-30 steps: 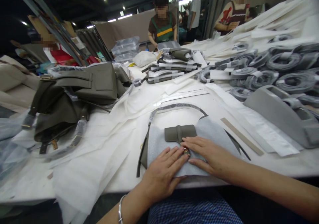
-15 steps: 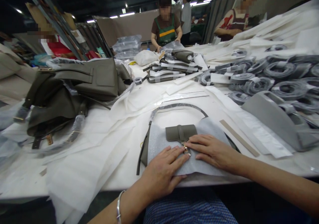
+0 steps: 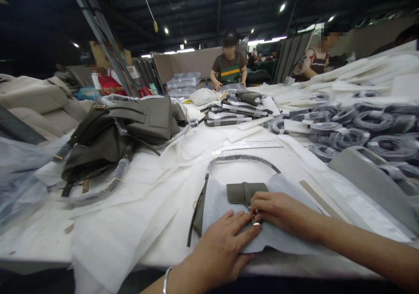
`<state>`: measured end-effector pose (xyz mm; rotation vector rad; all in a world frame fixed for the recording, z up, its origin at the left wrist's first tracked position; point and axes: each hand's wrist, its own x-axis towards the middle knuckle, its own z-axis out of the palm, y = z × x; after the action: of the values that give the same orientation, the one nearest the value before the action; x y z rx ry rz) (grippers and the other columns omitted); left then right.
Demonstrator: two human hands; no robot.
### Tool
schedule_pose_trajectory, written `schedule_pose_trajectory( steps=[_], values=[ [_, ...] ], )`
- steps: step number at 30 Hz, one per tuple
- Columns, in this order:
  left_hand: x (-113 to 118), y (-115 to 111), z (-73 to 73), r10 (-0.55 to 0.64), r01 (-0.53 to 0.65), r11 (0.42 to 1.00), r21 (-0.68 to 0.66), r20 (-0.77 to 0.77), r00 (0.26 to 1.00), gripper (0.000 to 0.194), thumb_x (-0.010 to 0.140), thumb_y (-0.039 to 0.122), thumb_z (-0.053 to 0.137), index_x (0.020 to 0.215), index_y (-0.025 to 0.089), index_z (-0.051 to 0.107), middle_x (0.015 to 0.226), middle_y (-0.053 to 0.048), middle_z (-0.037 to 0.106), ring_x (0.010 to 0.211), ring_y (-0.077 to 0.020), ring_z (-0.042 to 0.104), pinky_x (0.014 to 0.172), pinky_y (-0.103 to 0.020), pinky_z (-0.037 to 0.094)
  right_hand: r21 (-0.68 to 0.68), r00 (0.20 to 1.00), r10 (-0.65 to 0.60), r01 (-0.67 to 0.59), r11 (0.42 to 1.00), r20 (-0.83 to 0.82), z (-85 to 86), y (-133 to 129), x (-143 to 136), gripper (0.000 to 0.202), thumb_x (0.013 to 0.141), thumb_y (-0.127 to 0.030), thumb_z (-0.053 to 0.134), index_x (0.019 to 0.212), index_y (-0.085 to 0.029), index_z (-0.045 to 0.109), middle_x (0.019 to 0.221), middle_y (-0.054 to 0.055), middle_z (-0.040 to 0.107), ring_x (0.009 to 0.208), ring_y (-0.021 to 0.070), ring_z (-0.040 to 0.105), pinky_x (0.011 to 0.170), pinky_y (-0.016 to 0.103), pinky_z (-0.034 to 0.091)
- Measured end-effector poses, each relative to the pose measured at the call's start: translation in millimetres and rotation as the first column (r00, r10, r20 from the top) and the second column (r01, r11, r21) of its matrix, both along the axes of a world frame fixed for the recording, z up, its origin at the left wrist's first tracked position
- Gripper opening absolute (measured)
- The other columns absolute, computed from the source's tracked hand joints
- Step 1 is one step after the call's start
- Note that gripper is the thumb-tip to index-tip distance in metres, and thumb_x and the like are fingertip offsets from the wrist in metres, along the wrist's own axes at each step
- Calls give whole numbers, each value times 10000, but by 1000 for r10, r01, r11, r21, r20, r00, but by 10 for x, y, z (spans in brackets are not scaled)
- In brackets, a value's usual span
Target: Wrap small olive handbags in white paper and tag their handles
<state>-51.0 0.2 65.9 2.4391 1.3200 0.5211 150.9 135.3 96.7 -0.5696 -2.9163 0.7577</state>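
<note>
- While both hands sit at lower centre of the frame, the left hand [image 3: 222, 250] lies flat, fingers spread, palm down on the pale grey foam wrapping sheet [image 3: 281, 241] and holds nothing.
- Right hand [image 3: 281, 211] has fingertips pinched narrow on the small gold metal clasp [image 3: 254, 221] at the end of the strap tab.
- Olive-grey leather handbag [image 3: 244, 192] lies flat under that sheet near the bottom edge of the white table [image 3: 157, 241]; only its flap and curved wrapped handle [image 3: 242, 158] show.
- Risk 1: clasp slips from the pinch and scratches the leather flap.
- Risk 2: sheet creeps if left palm eases, exposing hardware.
- Risk 3: bag sits close to the table edge; a pull toward the body could slide it off.
- Pile of olive-grey bags [image 3: 118, 132] at left is well apart.
</note>
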Motion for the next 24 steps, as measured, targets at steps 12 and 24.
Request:
schedule_pose_trajectory(
  steps=[12,24],
  values=[
    [-44,127,-397,-24,32,989,147,-54,998,762,845,434,705,1494,284,335,1508,-106,427,1343,-262,470,1156,-449,359,-222,989,-20,-14,975,-147,-218,74,29,139,925,-136,567,942,-217,679,944,20,602,883,137,613,799,238,480],
    [-1,177,-420,39,-3,938,346,-97,994,390,998,227,478,1385,277,486,1246,-71,649,1124,-181,645,1066,-405,481,-121,976,-182,196,973,118,-244,15,-180,97,826,-136,577,841,-163,670,907,51,653,792,164,613,723,267,472]
  ],
)
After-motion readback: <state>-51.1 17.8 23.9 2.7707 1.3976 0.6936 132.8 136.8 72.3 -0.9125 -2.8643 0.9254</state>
